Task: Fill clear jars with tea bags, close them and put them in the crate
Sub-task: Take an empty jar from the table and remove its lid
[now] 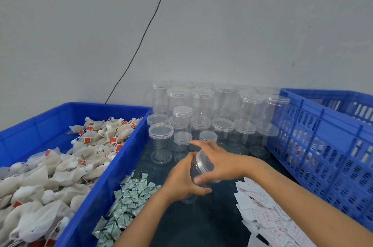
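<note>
An empty clear jar point(194, 174) is tilted above the dark table, its lid end pointing up and away from me. My left hand point(182, 181) grips the jar's body from the left. My right hand point(217, 160) curls around the jar's clear lid point(202, 163). A blue bin point(113, 168) on the left holds a heap of white tea bags point(66, 164) with red tags. The blue slotted crate point(314, 145) stands on the right; closed jars show dimly through its wall.
Several empty clear lidded jars point(201, 113) stand stacked against the grey wall behind my hands. A pile of small green-and-white sachets point(129, 200) lies beside the bin. White printed paper slips point(264, 208) lie under my right forearm. A black cable hangs down the wall.
</note>
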